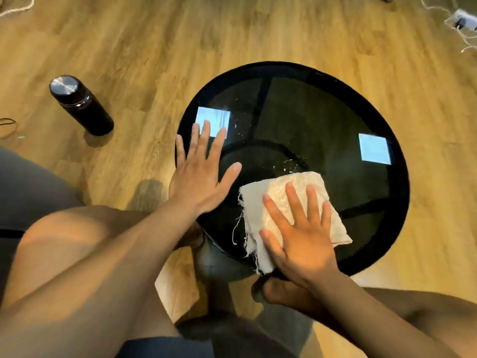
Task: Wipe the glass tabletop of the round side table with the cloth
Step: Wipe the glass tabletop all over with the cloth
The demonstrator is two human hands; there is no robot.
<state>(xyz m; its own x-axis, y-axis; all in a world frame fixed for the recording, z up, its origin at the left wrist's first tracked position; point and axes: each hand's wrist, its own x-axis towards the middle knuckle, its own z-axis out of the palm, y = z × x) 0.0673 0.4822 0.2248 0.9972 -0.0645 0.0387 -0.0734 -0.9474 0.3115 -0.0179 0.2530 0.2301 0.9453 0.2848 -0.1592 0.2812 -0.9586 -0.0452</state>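
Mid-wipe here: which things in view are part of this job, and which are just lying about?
Part of the job:
cloth under the right hand
glass tabletop
left hand flat on the glass

Lying about:
dark flask on the floor
white cords, top right

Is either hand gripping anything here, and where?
Nothing gripped. Right hand presses flat on the cloth's near half; left hand lies flat on the glass tabletop.

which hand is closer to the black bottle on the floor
Left. The left hand lies flat at the glass tabletop's left edge, the side toward the bottle. The right hand presses the cloth farther right.
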